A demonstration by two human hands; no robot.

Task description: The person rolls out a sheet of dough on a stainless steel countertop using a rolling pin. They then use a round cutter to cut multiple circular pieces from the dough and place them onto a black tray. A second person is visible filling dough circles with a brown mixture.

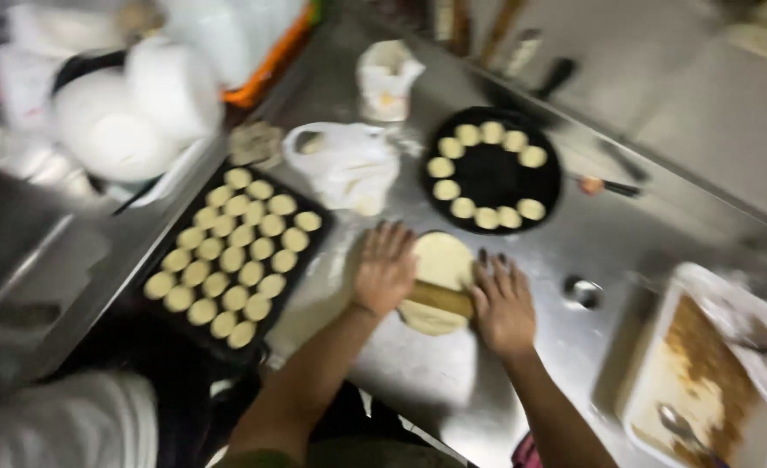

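Note:
My left hand (385,267) and my right hand (502,303) press flat on the two ends of a wooden rolling pin (440,299). The pin lies across a pale sheet of dough (442,260) on the steel counter (418,373). Fingers of both hands are spread and point away from me. The dough shows above and below the pin. The picture is blurred by motion.
A black rectangular tray (310,247) with several round dough pieces sits at left. A round black pan (493,173) ringed with dough rounds stands behind the dough. A white plastic bag (349,165) lies between them. A white tray (661,381) with brown filling and a spoon is at right.

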